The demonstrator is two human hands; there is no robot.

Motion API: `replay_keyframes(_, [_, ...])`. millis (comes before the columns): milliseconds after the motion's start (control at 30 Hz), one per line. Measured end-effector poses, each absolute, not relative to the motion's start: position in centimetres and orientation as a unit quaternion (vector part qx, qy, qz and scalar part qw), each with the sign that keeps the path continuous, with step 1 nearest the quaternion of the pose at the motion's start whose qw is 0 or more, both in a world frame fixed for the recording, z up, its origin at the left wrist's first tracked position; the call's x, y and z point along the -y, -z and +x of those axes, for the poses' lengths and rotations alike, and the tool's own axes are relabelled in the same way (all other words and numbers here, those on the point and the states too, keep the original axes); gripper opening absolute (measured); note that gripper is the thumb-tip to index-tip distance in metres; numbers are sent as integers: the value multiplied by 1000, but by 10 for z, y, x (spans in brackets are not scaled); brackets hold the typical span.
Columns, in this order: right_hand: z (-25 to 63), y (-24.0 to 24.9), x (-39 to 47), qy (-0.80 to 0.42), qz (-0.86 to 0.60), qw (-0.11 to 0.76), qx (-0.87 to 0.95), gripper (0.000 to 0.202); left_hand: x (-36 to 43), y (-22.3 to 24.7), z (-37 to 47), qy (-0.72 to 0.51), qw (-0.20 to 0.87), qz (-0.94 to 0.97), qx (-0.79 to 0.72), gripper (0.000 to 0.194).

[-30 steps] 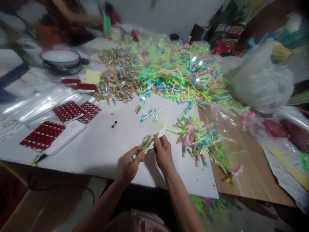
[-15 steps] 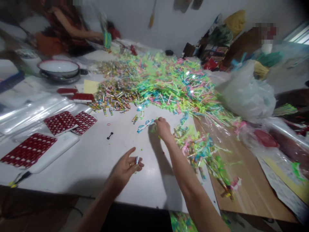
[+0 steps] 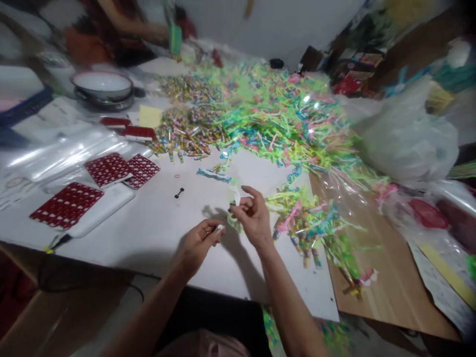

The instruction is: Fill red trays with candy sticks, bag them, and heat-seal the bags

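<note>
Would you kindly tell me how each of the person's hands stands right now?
Left hand: closed, holding a small white-tipped object, mostly hidden by the fingers.
Right hand: thumb and fingers pinching a white and pale-green ribbon.

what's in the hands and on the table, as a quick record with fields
left hand: pinching a small white-ended piece
right hand: pinching a pale ribbon
middle: blue-and-white strip, small black item
left side: red patterned squares
far side: small tubes, large ribbon heap
right side: smaller mixed pile
</note>
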State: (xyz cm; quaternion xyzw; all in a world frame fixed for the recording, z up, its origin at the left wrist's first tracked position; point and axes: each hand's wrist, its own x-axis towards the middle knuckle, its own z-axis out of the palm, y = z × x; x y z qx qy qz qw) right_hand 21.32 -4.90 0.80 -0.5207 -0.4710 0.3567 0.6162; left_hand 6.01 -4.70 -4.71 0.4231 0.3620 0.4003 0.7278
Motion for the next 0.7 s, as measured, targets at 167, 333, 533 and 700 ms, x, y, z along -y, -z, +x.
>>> replay_keyframes(167, [192, -12, 63, -356, -493, 676, 416, 27, 64, 45, 60, -364, 739, 457, -335, 30])
replay_keyframes(333, [195, -14, 76, -373, -485, 676, 411, 22, 80, 38, 64, -370, 739, 473, -305, 37])
replay_keyframes(533, [192, -14, 93, -407, -459, 719, 327, 29, 92, 20, 61, -331, 728, 509, -318, 45])
replay_keyframes(700, [184, -28, 109, -360, -435, 764, 313, 29, 108, 11, 61, -329, 727, 531, -285, 44])
